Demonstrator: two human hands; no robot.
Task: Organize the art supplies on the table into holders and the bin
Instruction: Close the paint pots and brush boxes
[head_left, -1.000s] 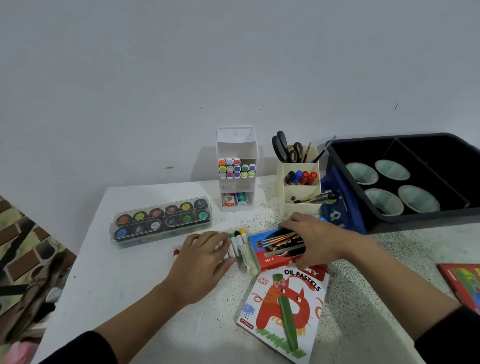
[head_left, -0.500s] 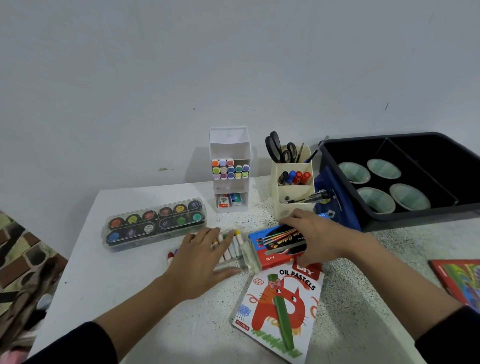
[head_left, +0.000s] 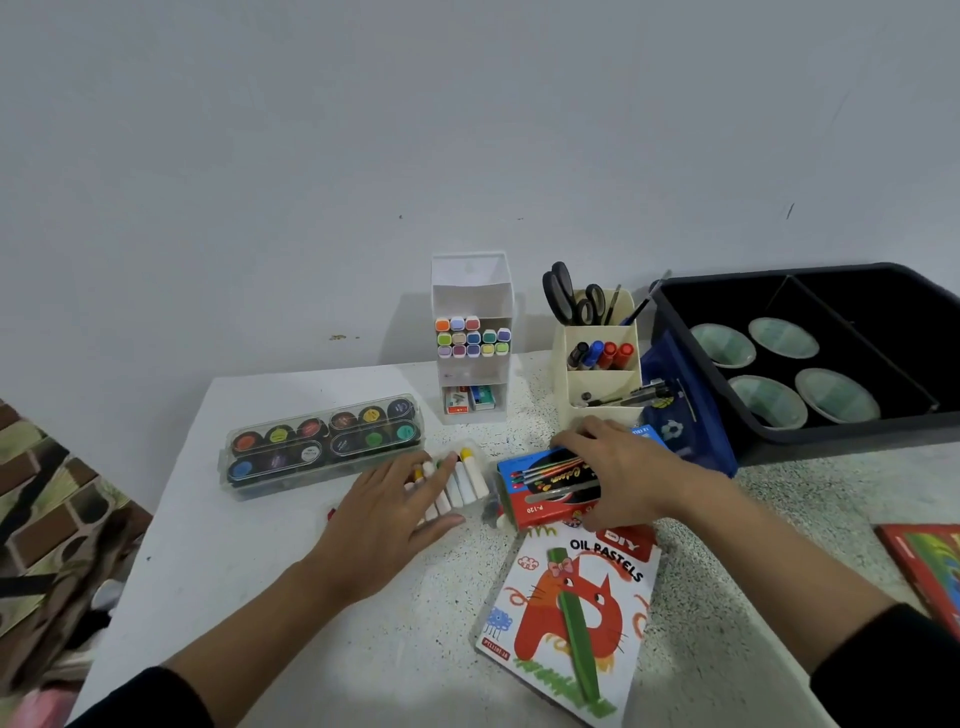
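Hands barely shifted — left hand (head_left: 384, 512) flat, fingers straight, on loose crayons (head_left: 465, 480); right hand (head_left: 623, 467) grips red brush box (head_left: 545, 488) on tabletop (head_left: 260, 597)

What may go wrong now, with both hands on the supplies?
The loose white sticks under the left hand lie side by side and may roll away when it lifts. The red and blue box in the right hand meets the oil pastels box; dragging it may push that box.
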